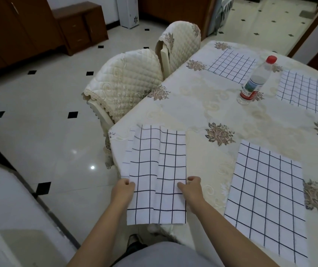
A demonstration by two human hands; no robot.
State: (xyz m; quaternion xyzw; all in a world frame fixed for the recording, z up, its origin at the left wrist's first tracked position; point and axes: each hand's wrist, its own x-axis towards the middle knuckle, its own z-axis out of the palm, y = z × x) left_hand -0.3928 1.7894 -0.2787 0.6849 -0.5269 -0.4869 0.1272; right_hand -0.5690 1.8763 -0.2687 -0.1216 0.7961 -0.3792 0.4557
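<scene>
Scene: A person at the near left corner of a table (202, 105) sets out a checked cloth (158, 164), both hands on it.
Left hand: The left hand (124, 186) pinches the cloth's left edge, its fingers (130, 182) curled tight over the hem.
Right hand: The right hand (190, 186) grips the right edge, thumb on top and the other fingers tucked under the fabric.
Why held so: A grip on each side edge, level with the other, looks meant to pull the fabric taut and square it before it is let down.
Where the cloth is: Its far end lies on the table's near left corner. Its near end hangs past the hands, over the table's edge.
How the cloth looks: White with a thin dark grid, soft and limp. Long ripples run from near to far, so the lines waver. The left margin curls, showing a paler face.
Laid places: A near-right cloth (266, 205), a far cloth (231, 65) and a far-right cloth (302, 91) lie flat and well apart, probably one to a seat.
Judgement: This seems the last place to be laid, and it wants smoothing and a pull onto the table.
Also on the table: A clear bottle (254, 81) with a red cap stands upright between the two far cloths.
Beside the table: Two quilted chairs (127, 83) are pushed in on the left.
</scene>
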